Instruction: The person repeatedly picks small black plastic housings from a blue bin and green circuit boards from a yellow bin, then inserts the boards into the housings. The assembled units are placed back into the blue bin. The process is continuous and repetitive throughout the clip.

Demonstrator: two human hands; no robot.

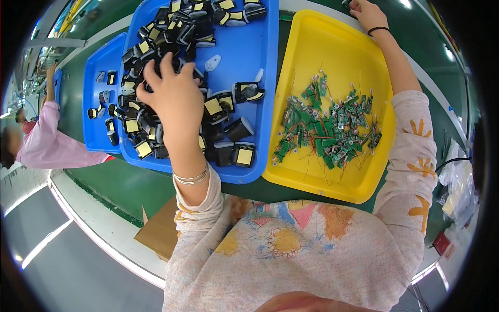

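My left hand (179, 101) is over the large blue tray (267, 57), its fingers spread and bent above a heap of black plastic housings (213, 106) with pale yellow pads and grey end pieces. Nothing shows in its grip, though the fingertips are close to the housings and contact is hard to judge. Out at the far right, my right hand (370, 16) is closed at the upper edge of the view, pinching a small dark part (346, 3) that is partly cut off. Below that hand is a yellow tray (317, 44) holding a pile of small green circuit boards (332, 130) with thin wires.
A smaller blue tray (93, 138) with several black pieces adjoins the left side. Further left, a person in a pink top (49, 135) reaches forward. A cardboard box (158, 229) is near my left elbow. Clear plastic bags (457, 179) lie at the right.
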